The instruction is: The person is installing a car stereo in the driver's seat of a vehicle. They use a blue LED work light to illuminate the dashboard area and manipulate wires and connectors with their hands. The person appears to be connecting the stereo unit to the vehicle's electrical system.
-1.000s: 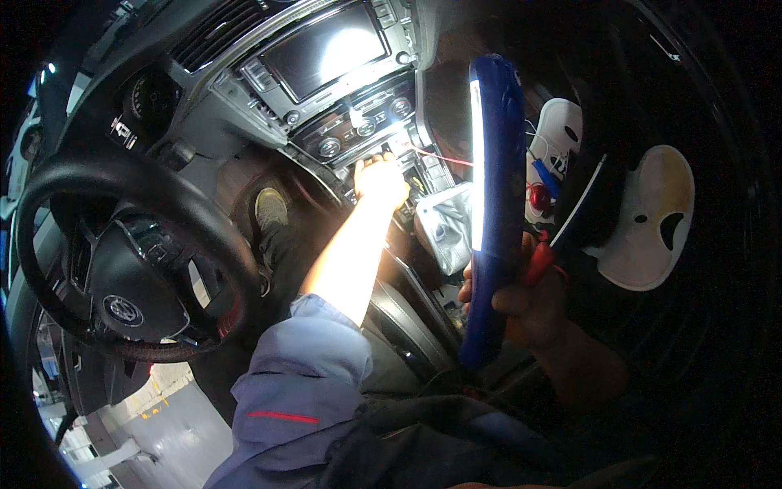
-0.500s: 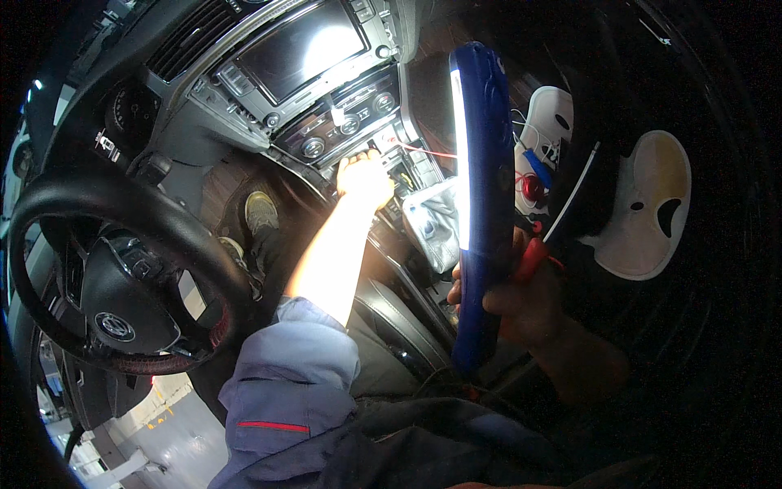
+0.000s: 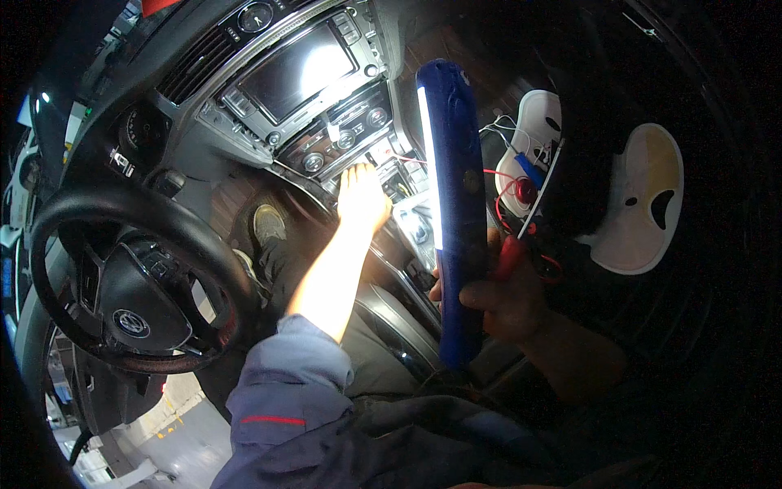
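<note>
My left hand (image 3: 364,200), brightly lit, reaches to the centre console trim just below the climate control panel (image 3: 346,138). Its fingers are stretched out side by side over the console opening; the thumb is hidden. My right hand (image 3: 513,301), in shadow, is closed around the lower part of a long blue work light (image 3: 460,196), whose lit strip faces the console. The same hand also holds a screwdriver with a red handle (image 3: 509,254) and a pale, thin shaft pointing up and away. The gear lever boot (image 3: 415,232) lies between the hands, partly behind the light.
The steering wheel (image 3: 134,196) stands at the left, the glossy screen (image 3: 297,73) above the console. On the right lie two white mask-shaped pads (image 3: 643,204), a red round object (image 3: 525,191), a blue-handled tool (image 3: 529,169) and thin red and white wires.
The view has shifted slightly. The work light and screwdriver have moved a little left with my right hand. My left hand's fingers look straighter on the console trim.
</note>
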Tool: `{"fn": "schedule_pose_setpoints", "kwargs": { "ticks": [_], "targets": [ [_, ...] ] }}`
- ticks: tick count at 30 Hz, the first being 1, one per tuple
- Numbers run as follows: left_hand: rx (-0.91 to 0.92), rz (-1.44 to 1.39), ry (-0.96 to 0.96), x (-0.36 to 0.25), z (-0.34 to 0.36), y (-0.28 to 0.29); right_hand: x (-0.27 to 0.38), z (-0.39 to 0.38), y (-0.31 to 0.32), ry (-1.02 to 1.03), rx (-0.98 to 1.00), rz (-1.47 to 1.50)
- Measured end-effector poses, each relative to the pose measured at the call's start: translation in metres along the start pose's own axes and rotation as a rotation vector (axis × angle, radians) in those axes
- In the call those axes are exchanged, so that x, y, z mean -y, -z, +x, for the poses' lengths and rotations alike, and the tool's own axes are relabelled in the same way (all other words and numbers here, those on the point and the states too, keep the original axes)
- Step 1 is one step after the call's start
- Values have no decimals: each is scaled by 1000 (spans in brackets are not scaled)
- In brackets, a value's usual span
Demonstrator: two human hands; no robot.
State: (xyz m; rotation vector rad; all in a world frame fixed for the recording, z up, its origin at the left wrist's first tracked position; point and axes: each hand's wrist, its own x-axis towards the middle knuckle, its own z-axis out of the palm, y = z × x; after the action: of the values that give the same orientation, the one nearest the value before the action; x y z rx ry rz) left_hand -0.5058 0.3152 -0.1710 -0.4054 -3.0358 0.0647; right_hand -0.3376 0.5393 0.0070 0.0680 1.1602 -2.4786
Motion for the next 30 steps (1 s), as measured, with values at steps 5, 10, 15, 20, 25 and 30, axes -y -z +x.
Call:
{"fn": "schedule_pose_setpoints", "kwargs": {
  "ticks": [5,10,15,20,25,30],
  "targets": [
    [86,49,232,-19,-35,-10,-4,0,2,-7,22,-9],
    [148,126,204,-18,-26,-9,-1,-3,-2,29,30,-28],
    [150,31,237,-17,-19,9,4,-3,-4,76,50,-42],
    [43,-134,164,-12,-36,29,7,-6,-4,-32,-19,-144],
    [-267,-167,156,5,-50,39,2,-4,-4,93,-6,-86],
    [-307,-216,176,18,-45,39,2,2,1,45,-17,18]
  ]
}}
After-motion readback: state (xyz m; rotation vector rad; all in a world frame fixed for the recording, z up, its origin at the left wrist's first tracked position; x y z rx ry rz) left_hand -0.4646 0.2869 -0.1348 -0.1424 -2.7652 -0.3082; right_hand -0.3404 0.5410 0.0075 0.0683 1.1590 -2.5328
